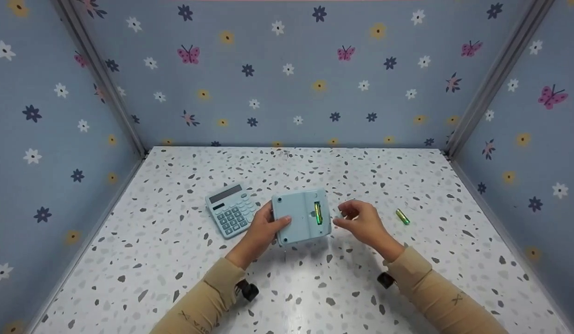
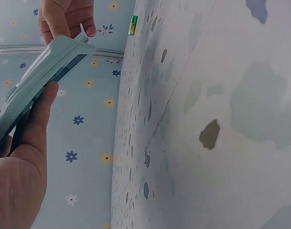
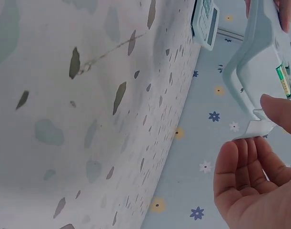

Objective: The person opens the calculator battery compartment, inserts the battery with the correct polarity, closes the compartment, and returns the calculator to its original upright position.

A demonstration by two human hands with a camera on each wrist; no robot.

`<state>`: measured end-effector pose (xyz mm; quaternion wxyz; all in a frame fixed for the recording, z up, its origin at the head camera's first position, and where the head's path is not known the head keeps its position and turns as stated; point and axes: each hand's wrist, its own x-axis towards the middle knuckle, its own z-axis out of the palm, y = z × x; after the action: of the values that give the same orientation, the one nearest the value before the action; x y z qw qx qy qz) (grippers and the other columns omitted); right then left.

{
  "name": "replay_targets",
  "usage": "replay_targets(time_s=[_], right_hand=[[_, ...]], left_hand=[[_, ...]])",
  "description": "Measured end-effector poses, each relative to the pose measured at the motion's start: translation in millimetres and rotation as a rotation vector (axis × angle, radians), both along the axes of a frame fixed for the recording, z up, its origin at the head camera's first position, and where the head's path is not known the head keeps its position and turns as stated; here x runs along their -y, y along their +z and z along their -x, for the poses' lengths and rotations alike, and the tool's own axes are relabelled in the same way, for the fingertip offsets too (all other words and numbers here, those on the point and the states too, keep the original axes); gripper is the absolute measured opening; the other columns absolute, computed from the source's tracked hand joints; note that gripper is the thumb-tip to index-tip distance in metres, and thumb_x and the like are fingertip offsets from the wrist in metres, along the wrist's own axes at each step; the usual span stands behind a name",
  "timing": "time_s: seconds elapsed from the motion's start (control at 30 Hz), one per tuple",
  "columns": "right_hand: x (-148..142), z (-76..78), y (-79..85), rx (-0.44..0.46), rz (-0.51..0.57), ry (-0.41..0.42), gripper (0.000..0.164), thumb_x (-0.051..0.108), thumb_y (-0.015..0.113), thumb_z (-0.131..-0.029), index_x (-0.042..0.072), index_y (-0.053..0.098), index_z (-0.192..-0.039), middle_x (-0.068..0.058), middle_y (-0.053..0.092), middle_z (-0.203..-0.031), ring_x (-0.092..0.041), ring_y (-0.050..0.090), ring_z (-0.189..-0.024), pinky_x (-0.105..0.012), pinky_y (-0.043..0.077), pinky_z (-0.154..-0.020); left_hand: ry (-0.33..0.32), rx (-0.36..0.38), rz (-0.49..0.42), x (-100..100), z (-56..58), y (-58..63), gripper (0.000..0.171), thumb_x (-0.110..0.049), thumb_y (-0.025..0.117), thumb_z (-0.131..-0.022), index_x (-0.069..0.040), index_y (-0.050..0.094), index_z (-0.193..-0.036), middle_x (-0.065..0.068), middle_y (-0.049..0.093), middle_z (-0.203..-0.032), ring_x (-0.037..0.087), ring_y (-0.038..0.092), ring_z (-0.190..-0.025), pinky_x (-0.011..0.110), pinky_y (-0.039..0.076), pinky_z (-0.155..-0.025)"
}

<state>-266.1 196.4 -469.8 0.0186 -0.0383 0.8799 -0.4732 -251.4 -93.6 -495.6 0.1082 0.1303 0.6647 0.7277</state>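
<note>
My left hand (image 1: 262, 227) grips a light-blue calculator (image 1: 296, 231) by its left side, thumb across the back, which faces up toward the head camera. A green battery (image 1: 318, 213) lies in the open slot near the calculator's right edge. Just right of that edge, my right hand (image 1: 366, 226) pinches a small pale-blue battery cover (image 3: 255, 129) between thumb and fingers. In the right wrist view the cover is right by the calculator's edge. The left wrist view shows the calculator tilted and held above the table.
A second light-blue calculator (image 1: 231, 213) lies face up on the speckled table (image 1: 287, 171), left of the held one. Another green battery (image 1: 402, 216) lies to the right of my right hand. Flower-patterned panels (image 1: 287, 69) rise at the back and both sides.
</note>
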Motion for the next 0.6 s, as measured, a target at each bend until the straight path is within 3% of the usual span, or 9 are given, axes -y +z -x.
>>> replay_targets(time_s=[0.17, 0.4, 0.6], right_hand=[[3, -1.7, 0.9, 0.027, 0.045, -0.011, 0.030, 0.010, 0.084, -0.094, 0.002, 0.074, -0.121, -0.022, 0.070, -0.116, -0.024, 0.062, -0.101, -0.028, 0.053, -0.080], [7, -4.3, 2.0, 0.024, 0.127, -0.020, 0.033, 0.008, 0.084, -0.093, -0.002, 0.073, -0.123, -0.013, 0.071, -0.108, -0.023, 0.063, -0.099, -0.023, 0.054, -0.079], [11, -6.1, 4.0, 0.042, 0.186, 0.002, 0.029, 0.007, 0.082, -0.094, 0.001, 0.074, -0.122, -0.012, 0.073, -0.110, -0.022, 0.064, -0.098, -0.024, 0.056, -0.081]], left_hand=[[-0.010, -0.006, 0.012, 0, -0.2, -1.5, 0.058, -0.019, 0.064, -0.109, -0.011, 0.042, -0.163, 0.018, 0.059, -0.156, 0.030, 0.066, -0.134, 0.044, 0.062, -0.105], [-0.033, 0.018, -0.014, -3, 2.6, -3.6, 0.061, -0.018, 0.065, -0.109, -0.011, 0.039, -0.164, 0.020, 0.058, -0.156, 0.030, 0.066, -0.133, 0.045, 0.062, -0.104], [-0.027, 0.008, 0.003, -4, 2.0, -2.6, 0.061, -0.018, 0.064, -0.110, -0.009, 0.038, -0.164, 0.020, 0.058, -0.157, 0.028, 0.065, -0.133, 0.044, 0.061, -0.106]])
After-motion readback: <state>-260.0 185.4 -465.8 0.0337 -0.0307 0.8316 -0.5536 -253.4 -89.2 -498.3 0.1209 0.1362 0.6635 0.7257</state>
